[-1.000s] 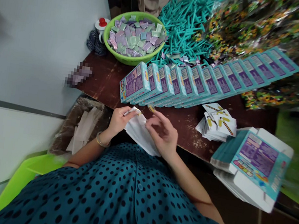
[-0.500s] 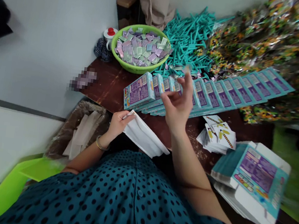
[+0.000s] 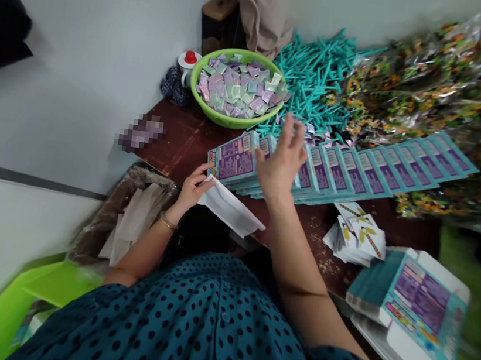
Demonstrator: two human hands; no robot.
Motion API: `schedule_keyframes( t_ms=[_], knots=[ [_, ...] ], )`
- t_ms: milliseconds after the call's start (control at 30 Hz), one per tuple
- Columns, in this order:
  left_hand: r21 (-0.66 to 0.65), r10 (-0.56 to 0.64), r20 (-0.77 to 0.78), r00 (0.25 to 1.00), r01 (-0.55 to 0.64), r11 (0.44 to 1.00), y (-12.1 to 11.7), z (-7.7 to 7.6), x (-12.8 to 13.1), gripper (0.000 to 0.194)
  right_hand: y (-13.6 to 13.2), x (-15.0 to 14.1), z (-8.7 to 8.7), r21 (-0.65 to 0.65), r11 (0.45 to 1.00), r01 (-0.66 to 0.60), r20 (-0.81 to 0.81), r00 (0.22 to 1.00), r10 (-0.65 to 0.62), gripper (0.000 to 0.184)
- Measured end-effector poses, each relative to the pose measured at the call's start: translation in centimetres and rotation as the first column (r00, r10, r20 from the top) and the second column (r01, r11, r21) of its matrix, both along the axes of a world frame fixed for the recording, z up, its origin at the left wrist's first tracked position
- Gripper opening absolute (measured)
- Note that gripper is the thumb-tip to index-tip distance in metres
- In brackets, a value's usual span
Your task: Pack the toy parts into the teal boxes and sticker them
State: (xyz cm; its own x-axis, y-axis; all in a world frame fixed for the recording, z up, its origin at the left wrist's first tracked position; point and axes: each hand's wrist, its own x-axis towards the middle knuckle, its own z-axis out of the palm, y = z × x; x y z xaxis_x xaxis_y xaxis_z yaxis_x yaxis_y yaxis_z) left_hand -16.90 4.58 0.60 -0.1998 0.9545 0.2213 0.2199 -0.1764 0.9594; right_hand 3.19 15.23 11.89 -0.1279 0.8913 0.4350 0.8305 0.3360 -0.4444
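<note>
My left hand (image 3: 191,188) pinches one end of a flat white paper packet (image 3: 233,208), whose other end slants down to the right. Its fingers are close to the bottom corner of the front box in a row of teal and purple printed boxes (image 3: 235,157); whether they touch it I cannot tell. Over that row is my right hand (image 3: 281,170), fingers stretched up and thumb apart, slightly blurred. I see nothing held in it. The boxes overlap in a long slanting line, and the right hand covers part of it.
Behind the row stand a green basket (image 3: 230,121) of small sachets and a heap of teal sticks (image 3: 321,72). Shiny printed bags (image 3: 433,93) pile up right. White cards (image 3: 360,234) and flattened cartons (image 3: 423,304) lie front right. An open carton (image 3: 100,232) holds white papers.
My left hand has brought the white packet up beside the front box. My right hand's fingers have gone from curled to more outstretched, above the row. The whole view has shifted slightly.
</note>
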Motion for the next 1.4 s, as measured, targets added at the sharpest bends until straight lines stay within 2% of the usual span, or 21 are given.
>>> schedule_keyframes(
  t_ms=[67, 133, 267, 400, 500, 600, 667, 767, 833, 900, 967, 1067, 1133, 1200, 1267, 1300, 1333, 1367, 1400],
  knots=[
    [-0.014, -0.031, 0.021, 0.999, 0.031, 0.999, 0.9, -0.7, -0.9, 0.048, 0.1, 2.3, 0.5, 0.033, 0.999, -0.005, -0.148, 0.989, 0.01, 0.083],
    [-0.018, -0.065, 0.042, 0.997, 0.066, 0.998, 1.3, -0.9, -1.5, 0.044, 0.3, 4.2, 0.6, 0.023, 0.998, -0.061, -0.306, 0.95, 0.065, 0.078],
    [0.04, -0.135, 0.101, 0.986, 0.132, 0.99, 1.3, 0.1, -1.5, 0.034, 0.7, 4.7, -0.7, -0.074, 0.981, -0.178, -0.422, 0.897, 0.131, 0.073],
    [0.019, -0.174, 0.12, 0.977, 0.172, 0.985, 1.1, 0.9, -0.8, 0.031, 1.3, 3.2, -2.4, -0.088, 0.988, -0.126, -0.333, 0.938, 0.09, 0.065],
    [-0.001, -0.187, 0.13, 0.974, 0.189, 0.982, 0.9, 0.8, -0.2, 0.029, 1.5, 3.0, -2.7, -0.083, 0.993, -0.08, -0.228, 0.972, 0.059, 0.064],
    [0.008, -0.2, 0.146, 0.969, 0.201, 0.98, 0.5, 0.6, 0.2, 0.027, 1.5, 4.0, -2.1, -0.099, 0.991, -0.094, -0.19, 0.979, 0.073, 0.068],
    [0.005, -0.206, 0.151, 0.967, 0.207, 0.978, 0.3, 0.5, 0.4, 0.027, 1.6, 5.2, -1.4, -0.075, 0.996, -0.057, -0.15, 0.988, 0.045, 0.065],
    [-0.008, -0.202, 0.154, 0.967, 0.206, 0.979, 0.1, 0.8, 0.6, 0.029, 1.8, 7.4, -0.3, 0.041, 0.998, 0.054, -0.117, 0.992, -0.049, 0.053],
    [-0.013, -0.203, 0.163, 0.966, 0.208, 0.978, -0.1, 1.1, 0.7, 0.029, 2.0, 8.5, 0.1, 0.06, 0.995, 0.079, -0.188, 0.98, -0.067, 0.038],
    [-0.012, -0.21, 0.17, 0.963, 0.215, 0.976, -0.2, 1.5, 0.7, 0.029, 2.0, 8.9, 0.0, -0.038, 0.999, 0.04, -0.27, 0.962, -0.048, 0.024],
    [-0.006, -0.227, 0.169, 0.959, 0.231, 0.973, -0.3, 1.8, 0.9, 0.029, 1.8, 8.3, -0.5, -0.178, 0.984, 0.002, -0.27, 0.962, -0.05, 0.017],
    [-0.014, -0.247, 0.152, 0.957, 0.252, 0.968, -0.3, 2.1, 1.4, 0.03, 1.6, 6.9, -1.2, -0.254, 0.959, 0.123, -0.072, 0.987, -0.146, 0.01],
    [-0.029, -0.259, 0.136, 0.956, 0.265, 0.964, -0.4, 2.4, 1.7, 0.032, 1.5, 6.4, -1.4, -0.214, 0.947, 0.239, 0.051, 0.971, -0.234, 0.015],
    [-0.036, -0.272, 0.124, 0.954, 0.278, 0.96, -0.7, 2.8, 2.0, 0.034, 1.1, 6.4, -1.1, -0.166, 0.944, 0.285, 0.059, 0.958, -0.279, 0.033],
    [-0.032, -0.284, 0.126, 0.951, 0.29, 0.957, -1.0, 3.4, 2.4, 0.033, -0.2, 6.6, -0.4, -0.119, 0.967, 0.227, -0.051, 0.971, -0.234, 0.043],
    [-0.026, -0.289, 0.129, 0.949, 0.295, 0.955, -1.2, 3.6, 2.6, 0.031, -1.1, 6.5, 0.0, -0.109, 0.984, 0.141, -0.128, 0.98, -0.155, 0.041],
    [-0.022, -0.295, 0.129, 0.947, 0.3, 0.954, -1.3, 3.9, 2.9, 0.028, -2.2, 6.4, 0.3, -0.12, 0.993, 0.008, -0.204, 0.978, -0.032, 0.037],
    [-0.018, -0.301, 0.127, 0.945, 0.306, 0.952, -1.4, 4.1, 3.2, 0.025, -3.5, 6.1, 0.6, -0.149, 0.975, -0.165, -0.269, 0.956, 0.121, 0.032],
    [-0.018, -0.306, 0.123, 0.944, 0.31, 0.951, -1.4, 4.3, 3.5, 0.023, -4.9, 5.6, 0.8, -0.185, 0.922, -0.339, -0.324, 0.907, 0.268, 0.029]
  ],
)
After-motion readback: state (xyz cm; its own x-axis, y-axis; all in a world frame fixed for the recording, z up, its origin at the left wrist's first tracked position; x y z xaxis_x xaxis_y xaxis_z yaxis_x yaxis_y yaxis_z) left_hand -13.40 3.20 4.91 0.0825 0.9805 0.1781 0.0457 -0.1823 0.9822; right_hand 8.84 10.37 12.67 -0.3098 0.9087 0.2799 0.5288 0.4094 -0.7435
